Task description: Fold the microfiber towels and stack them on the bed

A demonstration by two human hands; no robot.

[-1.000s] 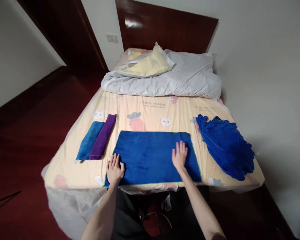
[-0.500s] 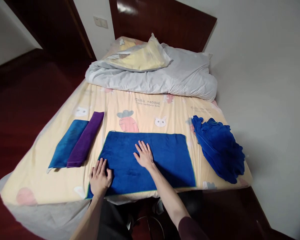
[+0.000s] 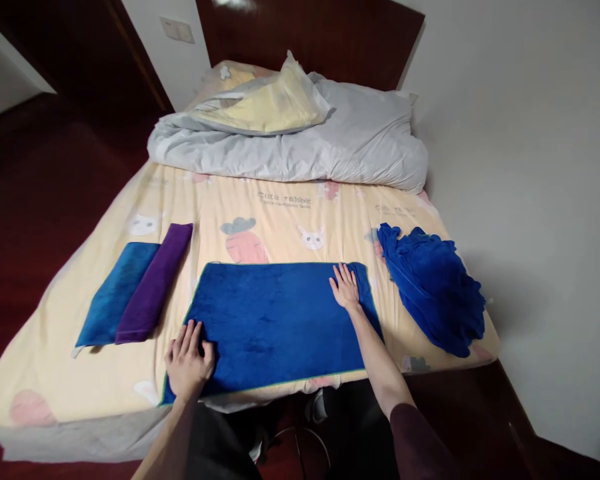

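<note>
- Blue towel [image 3: 275, 320] lies flat along the near edge of the bed [image 3: 100, 387].
- Left hand [image 3: 189, 360]: palm down on the towel's left edge, fingers extended, gripping nothing.
- Right hand [image 3: 345, 288]: spread near its far right corner, gripping nothing.
- Grey quilt [image 3: 285, 157] beyond.

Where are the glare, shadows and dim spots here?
All in the head view: glare high on the headboard; soft shadow on the wall beside the crumpled blue cloth; dim floor at left; darker patches on the flat blue cloth, cause unclear.
</note>
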